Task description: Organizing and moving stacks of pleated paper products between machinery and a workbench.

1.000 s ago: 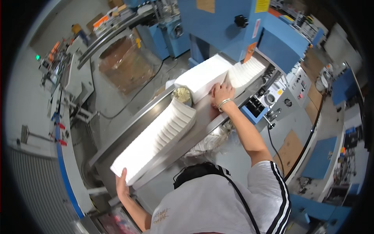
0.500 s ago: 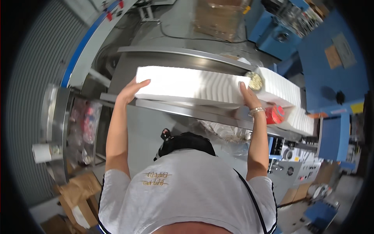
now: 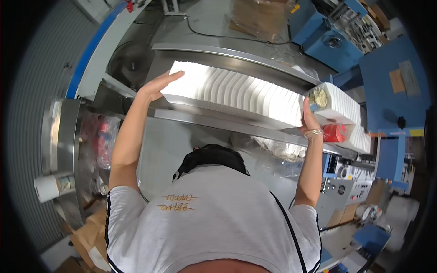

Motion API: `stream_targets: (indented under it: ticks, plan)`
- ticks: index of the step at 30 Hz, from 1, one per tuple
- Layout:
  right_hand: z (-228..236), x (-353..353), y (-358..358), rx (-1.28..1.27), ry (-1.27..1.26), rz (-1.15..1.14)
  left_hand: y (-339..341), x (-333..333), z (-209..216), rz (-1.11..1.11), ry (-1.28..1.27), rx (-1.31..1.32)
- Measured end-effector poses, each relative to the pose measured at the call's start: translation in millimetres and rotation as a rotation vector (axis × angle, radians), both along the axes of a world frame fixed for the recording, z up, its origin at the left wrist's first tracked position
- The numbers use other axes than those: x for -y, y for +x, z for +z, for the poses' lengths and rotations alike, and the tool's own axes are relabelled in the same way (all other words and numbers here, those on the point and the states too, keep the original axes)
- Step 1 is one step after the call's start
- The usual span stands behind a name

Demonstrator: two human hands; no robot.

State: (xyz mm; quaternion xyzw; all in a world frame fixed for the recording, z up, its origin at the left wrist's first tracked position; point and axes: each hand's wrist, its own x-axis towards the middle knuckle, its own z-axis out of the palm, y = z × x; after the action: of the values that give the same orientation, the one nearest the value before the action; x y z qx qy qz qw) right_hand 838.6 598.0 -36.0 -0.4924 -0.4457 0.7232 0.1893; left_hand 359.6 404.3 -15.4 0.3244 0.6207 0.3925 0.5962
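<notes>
A long stack of white folded paper point(image 3: 236, 93) is squeezed end to end between my two hands, over a metal conveyor-like trough point(image 3: 200, 120). My left hand point(image 3: 161, 85) presses its left end, thumb on top. My right hand point(image 3: 310, 119) presses the right end, fingers mostly hidden behind it. Wavy gaps show between the bundles along the stack. Just past my right hand sit a container with pale yellowish contents point(image 3: 318, 97) and a red can point(image 3: 334, 133). Both stand against further white paper stacks point(image 3: 342, 103) lying at the trough's right end.
A blue machine panel point(image 3: 391, 86) stands at the right. Left of me is a metal shelf point(image 3: 70, 150) with plastic-bagged items point(image 3: 104, 141) and a paper roll point(image 3: 52, 187). Cardboard point(image 3: 93, 232) lies lower left. Clear plastic wrap point(image 3: 284, 150) hangs below the trough. A cable crosses the floor beyond.
Both hands have shifted right with the paper stack, its left end now higher and the right end lower. The gaps between bundles show along more of its length.
</notes>
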Motion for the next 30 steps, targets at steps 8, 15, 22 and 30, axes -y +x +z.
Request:
stream_targets:
  ticks: [8, 15, 22, 30]
  plan:
    - [9.5, 12.2, -3.8, -0.014, -0.065, -0.023, 3.5, -0.1, 9.7, 0.025, -0.291, -0.188]
    - [5.5, 39.0, -57.7, 0.187, 0.301, 0.025, 1.2, -10.8, -20.5, 0.053, -0.165, -0.099]
    - [17.0, 45.1, -116.6, 0.141, 0.272, -0.034, -0.4, 9.5, -17.0, 0.074, 0.137, 0.09]
    - [44.5, 23.5, -162.2, -0.078, 0.518, 0.023, -11.6, 53.1, 28.5, 0.579, 0.439, -0.544]
